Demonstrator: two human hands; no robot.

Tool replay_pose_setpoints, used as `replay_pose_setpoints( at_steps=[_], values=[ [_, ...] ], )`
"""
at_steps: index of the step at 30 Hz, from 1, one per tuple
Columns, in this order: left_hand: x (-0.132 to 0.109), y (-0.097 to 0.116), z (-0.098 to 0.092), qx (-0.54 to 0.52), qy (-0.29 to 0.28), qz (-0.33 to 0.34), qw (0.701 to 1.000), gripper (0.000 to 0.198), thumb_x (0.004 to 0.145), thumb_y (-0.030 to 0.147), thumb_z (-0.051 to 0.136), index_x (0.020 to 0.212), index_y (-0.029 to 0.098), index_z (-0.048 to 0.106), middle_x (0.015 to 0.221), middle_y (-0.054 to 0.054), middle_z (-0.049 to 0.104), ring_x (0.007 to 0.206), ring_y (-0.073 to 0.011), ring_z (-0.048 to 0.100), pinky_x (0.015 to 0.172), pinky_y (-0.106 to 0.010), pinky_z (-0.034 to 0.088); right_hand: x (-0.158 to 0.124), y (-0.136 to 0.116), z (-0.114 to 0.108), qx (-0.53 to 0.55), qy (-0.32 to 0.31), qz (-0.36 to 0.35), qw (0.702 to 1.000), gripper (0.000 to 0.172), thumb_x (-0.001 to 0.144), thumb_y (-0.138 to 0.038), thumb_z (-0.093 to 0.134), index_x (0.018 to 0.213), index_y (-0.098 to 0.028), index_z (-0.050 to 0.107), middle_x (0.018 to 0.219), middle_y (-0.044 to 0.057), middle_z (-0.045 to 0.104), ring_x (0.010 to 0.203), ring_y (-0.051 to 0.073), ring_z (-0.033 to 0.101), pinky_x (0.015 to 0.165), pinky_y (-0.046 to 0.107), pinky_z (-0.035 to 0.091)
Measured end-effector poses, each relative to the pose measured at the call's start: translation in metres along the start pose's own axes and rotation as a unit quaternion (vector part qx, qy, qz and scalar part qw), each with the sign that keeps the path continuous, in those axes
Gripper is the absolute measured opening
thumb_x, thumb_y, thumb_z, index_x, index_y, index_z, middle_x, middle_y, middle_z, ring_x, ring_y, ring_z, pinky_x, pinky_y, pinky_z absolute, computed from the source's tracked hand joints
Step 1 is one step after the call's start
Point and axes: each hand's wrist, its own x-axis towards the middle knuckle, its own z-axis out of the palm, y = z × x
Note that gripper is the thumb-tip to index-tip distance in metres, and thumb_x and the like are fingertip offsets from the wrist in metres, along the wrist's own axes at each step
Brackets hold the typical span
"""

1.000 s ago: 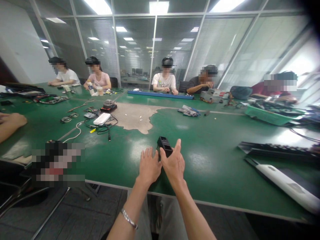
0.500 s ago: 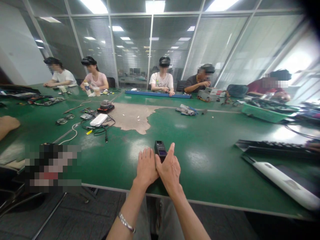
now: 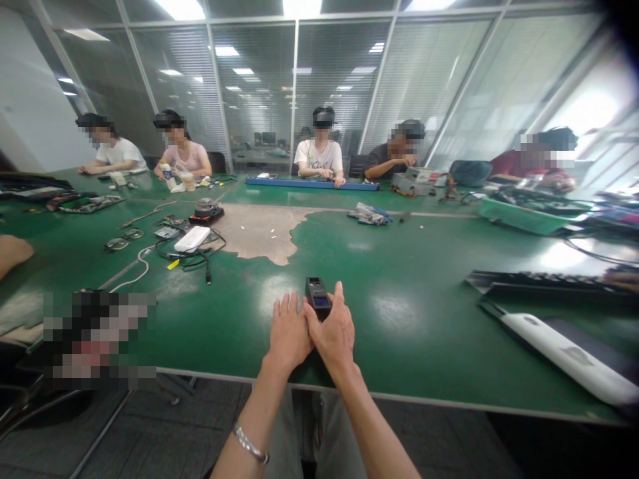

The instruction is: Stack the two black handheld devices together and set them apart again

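Note:
Flat on the green table (image 3: 239,326) lies my left hand (image 3: 291,330), its fingers stretched forward and close together. Just to its right is my right hand (image 3: 335,329), with the index finger pointing forward and the thumb spread away from it; the thumb side touches the left hand. A small black boxy device (image 3: 316,293) with a dark purple screen sits at the near end between that thumb and index finger. Its lower part is hidden by the right hand, whose other fingers are mostly out of sight. A silver bracelet (image 3: 249,446) circles my left wrist.
A white adapter with cables (image 3: 192,239), eyeglasses (image 3: 124,239) and a bare brown patch (image 3: 259,229) lie ahead left. Right are a long white casing (image 3: 559,352), black strips (image 3: 539,286) and a green basket (image 3: 534,216). Several people sit across; one handles a blue bar (image 3: 309,183).
The view has shifted slightly, so everything sits a little further left and up. My hands and the black device keep nearly the same positions on the table.

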Motion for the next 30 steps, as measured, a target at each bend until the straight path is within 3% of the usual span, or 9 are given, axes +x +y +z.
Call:
replay_pose_setpoints(
  at_steps=[9, 30],
  values=[
    [-0.0004, 0.001, -0.002, 0.007, -0.002, 0.001, 1.0, 0.055, 0.101, 0.031, 0.037, 0.153, 0.015, 0.04, 0.161, -0.016, 0.037, 0.149, -0.0355, 0.03, 0.121, -0.057, 0.022, -0.0021, 0.0013, 0.0028, -0.015, -0.012, 0.017, 1.0, 0.087, 0.092, -0.051, 0.057, 0.157, -0.002, 0.026, 0.132, 0.024, 0.063, 0.11, 0.034, 0.062, 0.094, 0.047, 0.051],
    [-0.001, 0.0005, 0.0006, -0.006, 0.014, -0.004, 1.0, 0.057, 0.101, 0.038, 0.04, 0.152, 0.015, 0.041, 0.16, -0.016, 0.038, 0.15, -0.0352, 0.029, 0.121, -0.057, 0.021, 0.0025, -0.0047, -0.003, 0.044, -0.002, 0.021, 0.999, 0.089, 0.092, -0.054, 0.057, 0.158, -0.007, 0.023, 0.13, 0.02, 0.066, 0.118, 0.033, 0.059, 0.098, 0.048, 0.048]
  ],
)
